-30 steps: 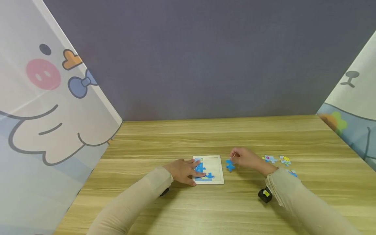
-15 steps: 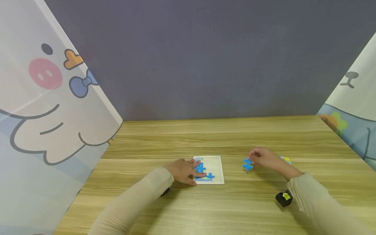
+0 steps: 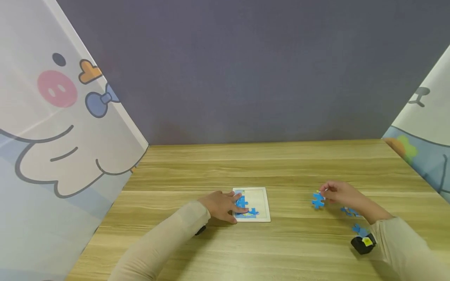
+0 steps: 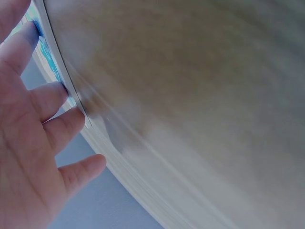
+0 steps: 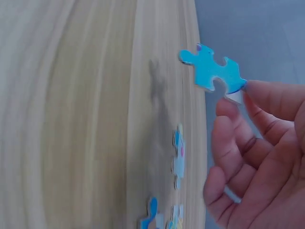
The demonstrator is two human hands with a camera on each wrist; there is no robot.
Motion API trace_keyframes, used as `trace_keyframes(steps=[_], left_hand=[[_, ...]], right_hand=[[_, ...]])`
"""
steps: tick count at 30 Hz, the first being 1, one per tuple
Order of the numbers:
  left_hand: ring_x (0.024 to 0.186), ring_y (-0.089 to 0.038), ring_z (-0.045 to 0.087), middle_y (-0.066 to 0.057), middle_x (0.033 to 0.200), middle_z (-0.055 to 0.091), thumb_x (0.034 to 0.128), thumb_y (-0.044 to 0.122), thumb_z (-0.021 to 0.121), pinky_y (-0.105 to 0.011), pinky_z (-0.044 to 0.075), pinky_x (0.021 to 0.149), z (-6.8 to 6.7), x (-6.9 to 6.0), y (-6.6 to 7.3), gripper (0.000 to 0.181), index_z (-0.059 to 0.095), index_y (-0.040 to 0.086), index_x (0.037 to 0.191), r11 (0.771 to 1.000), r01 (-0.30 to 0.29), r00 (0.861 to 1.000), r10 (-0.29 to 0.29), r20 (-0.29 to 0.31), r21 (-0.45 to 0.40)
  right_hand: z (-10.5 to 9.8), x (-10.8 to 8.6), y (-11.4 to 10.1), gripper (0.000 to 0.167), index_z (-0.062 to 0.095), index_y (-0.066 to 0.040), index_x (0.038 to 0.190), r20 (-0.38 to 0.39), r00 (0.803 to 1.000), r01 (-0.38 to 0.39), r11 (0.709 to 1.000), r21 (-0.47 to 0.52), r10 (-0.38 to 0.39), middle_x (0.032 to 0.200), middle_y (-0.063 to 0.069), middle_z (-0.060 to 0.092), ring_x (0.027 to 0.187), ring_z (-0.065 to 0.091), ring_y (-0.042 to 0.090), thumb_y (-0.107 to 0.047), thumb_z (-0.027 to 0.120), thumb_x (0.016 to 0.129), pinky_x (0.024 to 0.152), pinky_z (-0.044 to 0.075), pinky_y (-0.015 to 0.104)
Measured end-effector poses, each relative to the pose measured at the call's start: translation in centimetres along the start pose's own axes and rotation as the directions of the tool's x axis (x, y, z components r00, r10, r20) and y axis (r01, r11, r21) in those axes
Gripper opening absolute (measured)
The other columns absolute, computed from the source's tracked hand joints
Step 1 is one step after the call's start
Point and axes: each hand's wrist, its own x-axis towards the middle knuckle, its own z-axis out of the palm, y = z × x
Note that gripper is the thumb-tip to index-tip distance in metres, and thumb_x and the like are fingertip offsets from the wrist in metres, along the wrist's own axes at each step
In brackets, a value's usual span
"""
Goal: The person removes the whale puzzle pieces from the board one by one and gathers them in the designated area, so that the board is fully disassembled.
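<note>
My left hand [image 3: 220,206] lies with fingers spread over the left side of a white-rimmed puzzle board [image 3: 259,200]. In the left wrist view its fingertips touch the board's edge area. Blue pieces [image 3: 241,201] sit along the board's left and lower sides, partly hidden by the fingers; the rest of the board's inside is pale. Well to the right, my right hand [image 3: 342,196] pinches a blue jigsaw piece [image 3: 318,200] between thumb and fingers. The right wrist view shows this jigsaw piece [image 5: 212,69] held above the tabletop, its shadow falling on the wood.
Loose jigsaw pieces [image 3: 349,211] lie under the right forearm, one blue piece [image 3: 360,230] beside the black wrist camera [image 3: 363,244]. A light-coloured loose piece [image 5: 178,160] shows below the held one in the right wrist view. A grey panel [image 3: 260,70] rises behind the wooden table [image 3: 197,168].
My right hand has carried the blue jigsaw piece rightward, away from the board toward the loose pieces. The left hand has stayed on the board.
</note>
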Motion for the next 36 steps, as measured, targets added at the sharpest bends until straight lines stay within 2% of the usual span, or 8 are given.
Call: trace_keyframes(steps=[4, 10, 17, 23, 31, 36], left_hand=[[0.143, -0.025, 0.020, -0.005, 0.158, 0.017, 0.0937, 0.049, 0.055, -0.050, 0.029, 0.109, -0.1, 0.0, 0.2, 0.053, 0.039, 0.044, 0.144, 1.000, -0.001, 1.000, 0.001, 0.000, -0.002], [0.143, -0.024, 0.019, -0.005, 0.158, 0.017, 0.0940, 0.048, 0.054, -0.051, 0.029, 0.108, -0.2, 0.0, 0.2, 0.053, 0.038, 0.044, 0.144, 1.000, -0.006, 1.000, 0.006, -0.007, 0.001], [0.143, -0.025, 0.020, -0.004, 0.158, 0.016, 0.0937, 0.051, 0.053, -0.049, 0.030, 0.109, -0.3, 0.1, 0.2, 0.052, 0.039, 0.044, 0.144, 1.000, -0.005, 1.000, 0.005, -0.009, 0.020], [0.143, -0.024, 0.020, -0.003, 0.158, 0.016, 0.0938, 0.051, 0.053, -0.048, 0.030, 0.109, -0.3, 0.3, 0.2, 0.053, 0.038, 0.044, 0.144, 1.000, -0.001, 1.000, 0.002, -0.005, 0.026], [0.143, -0.024, 0.019, -0.003, 0.158, 0.016, 0.0937, 0.050, 0.053, -0.049, 0.029, 0.109, -0.2, 0.3, 0.1, 0.053, 0.039, 0.044, 0.144, 1.000, 0.001, 1.000, -0.001, 0.000, 0.015], [0.144, -0.024, 0.019, -0.004, 0.158, 0.017, 0.0937, 0.049, 0.054, -0.050, 0.028, 0.109, -0.2, 0.2, 0.1, 0.052, 0.039, 0.044, 0.144, 1.000, 0.000, 1.000, 0.000, -0.003, -0.003]], right_hand=[[-0.9, -0.5, 0.6, 0.022, 0.056, 0.012, 0.106, 0.043, 0.999, -0.034, 0.999, 0.029, 0.033, 0.091, 0.007, 0.058, 0.072, 0.054, 0.013, -0.008, 0.051, 0.098, 0.064, 0.050, 0.029], [-1.8, -0.6, 0.9, 0.016, 0.056, 0.010, 0.099, 0.135, 0.990, -0.047, 0.997, 0.061, 0.038, 0.072, 0.002, 0.049, 0.058, 0.044, 0.010, -0.005, 0.050, 0.097, 0.051, 0.039, 0.026], [-2.8, -0.6, 0.8, 0.018, 0.056, 0.007, 0.100, 0.195, 0.977, -0.092, 0.995, 0.048, 0.081, 0.068, -0.001, 0.047, 0.058, 0.042, 0.010, -0.010, 0.051, 0.096, 0.051, 0.035, 0.025], [-3.2, -0.3, 1.0, 0.019, 0.055, 0.005, 0.100, 0.238, 0.965, -0.132, 0.988, 0.079, 0.110, 0.066, -0.002, 0.044, 0.055, 0.038, 0.009, -0.013, 0.052, 0.097, 0.049, 0.030, 0.024], [-3.2, -0.1, 1.5, 0.017, 0.056, 0.005, 0.099, 0.233, 0.965, -0.142, 0.987, 0.074, 0.121, 0.067, -0.002, 0.047, 0.055, 0.040, 0.009, -0.012, 0.052, 0.097, 0.049, 0.030, 0.024], [-3.0, 0.1, 1.9, 0.017, 0.057, 0.007, 0.099, 0.222, 0.970, -0.121, 0.990, 0.076, 0.102, 0.066, -0.001, 0.048, 0.054, 0.041, 0.008, -0.009, 0.052, 0.096, 0.048, 0.032, 0.023]])
